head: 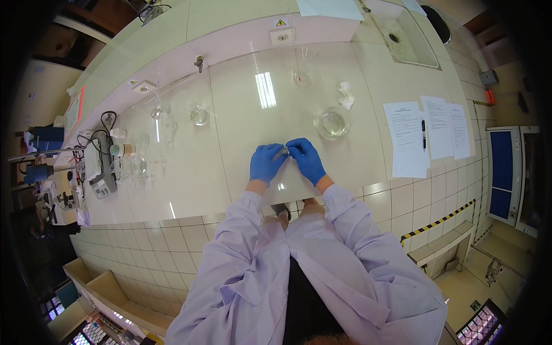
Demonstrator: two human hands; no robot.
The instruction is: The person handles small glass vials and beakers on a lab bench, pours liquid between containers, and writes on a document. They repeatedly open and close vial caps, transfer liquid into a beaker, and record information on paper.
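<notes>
In blue gloves, my left hand point(264, 163) and my right hand point(308, 159) meet over the front part of the pale benchtop point(241, 125). Between their fingertips is a small greyish, translucent piece point(281, 152), too small and too covered to identify. The left fingers are closed around it, and the right thumb and fingertips pinch at its right end. Beyond the right hand stands a glass beaker point(334, 123) with clear liquid. A crumpled white tissue point(346, 95) lies just behind this beaker.
Printed sheets point(405, 138) and a black pen point(424, 134) lie on the right. Upright glassware point(299, 77) stands at the back. Flasks point(199, 115), capped bottles point(123, 150) and a balance point(101, 172) occupy the left. A sink point(403, 34) is set at the far right.
</notes>
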